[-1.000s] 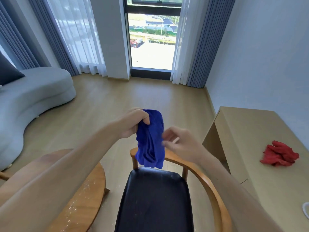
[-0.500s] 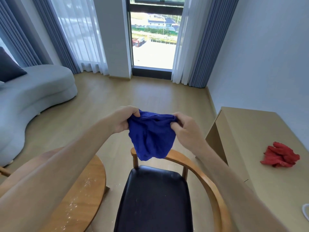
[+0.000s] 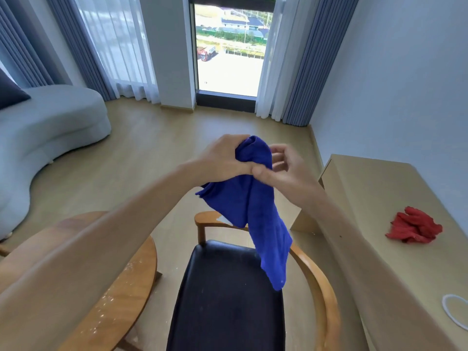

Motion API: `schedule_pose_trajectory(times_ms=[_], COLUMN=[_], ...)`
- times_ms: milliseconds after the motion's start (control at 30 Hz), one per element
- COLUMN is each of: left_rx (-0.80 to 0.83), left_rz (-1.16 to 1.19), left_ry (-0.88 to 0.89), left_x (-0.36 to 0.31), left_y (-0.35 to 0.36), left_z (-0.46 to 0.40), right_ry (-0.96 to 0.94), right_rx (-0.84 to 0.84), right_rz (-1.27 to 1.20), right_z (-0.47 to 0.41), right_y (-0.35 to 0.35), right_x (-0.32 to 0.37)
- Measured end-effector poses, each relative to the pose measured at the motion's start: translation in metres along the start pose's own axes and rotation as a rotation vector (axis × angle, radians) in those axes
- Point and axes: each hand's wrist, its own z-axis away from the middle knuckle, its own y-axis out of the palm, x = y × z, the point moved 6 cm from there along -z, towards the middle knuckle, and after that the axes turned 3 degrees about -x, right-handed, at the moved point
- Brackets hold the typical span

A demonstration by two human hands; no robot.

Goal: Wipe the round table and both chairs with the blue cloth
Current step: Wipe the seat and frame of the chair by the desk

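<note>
Blue cloth [image 3: 249,206] hangs mid-frame, bunched at top, long tail drooping toward lower right over the chair [image 3: 228,295]. Left hand [image 3: 222,158] grips the bunched top, fingers curled round it. Right hand [image 3: 281,171] just beside it, thumb pressing the cloth against the left hand; its other fingers loosely curled, w/ whether they pinch the fabric unclear. Chair sits bottom center: dark seat w/ pale specks, curved wooden back and armrest. Round table [image 3: 121,297] at lower left, touching-close to the chair's left edge, crumbs or flecks scattered on its wood top. Right side of frame: a beige table [image 3: 395,198] carrying a crumpled red cloth [image 3: 414,228] and a white ring [image 3: 455,312] near the edge. Grey sofa [image 3: 50,127] at left.
</note>
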Motion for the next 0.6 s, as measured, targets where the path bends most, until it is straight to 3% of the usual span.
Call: schedule_pose_trajectory(times_ms=[67, 100, 233, 433, 600], left_rx=[-0.028, -0.036, 0.036, 0.136, 0.120], left_rz=[0.036, 0.048, 0.049, 0.157, 0.045], left_ry=[0.001, 0.001, -0.026, -0.122, -0.060], left_x=[-0.003, -0.005, 0.003, 0.028, 0.014], left_y=[-0.002, -0.004, -0.014, -0.042, -0.047], left_z=[-0.003, -0.004, -0.006, 0.001, -0.003], right_ry=[0.131, 0.147, 0.073, -0.012, 0.201], right_rx=[0.190, 0.209, 0.106, 0.135, 0.453], right_rz=[0.101, 0.154, 0.233, 0.061, 0.261], right_z=[0.012, 0.016, 0.020, 0.019, 0.021], right_y=[0.011, 0.013, 0.002, -0.015, 0.009], right_x=[-0.022, -0.032, -0.038, -0.027, -0.064])
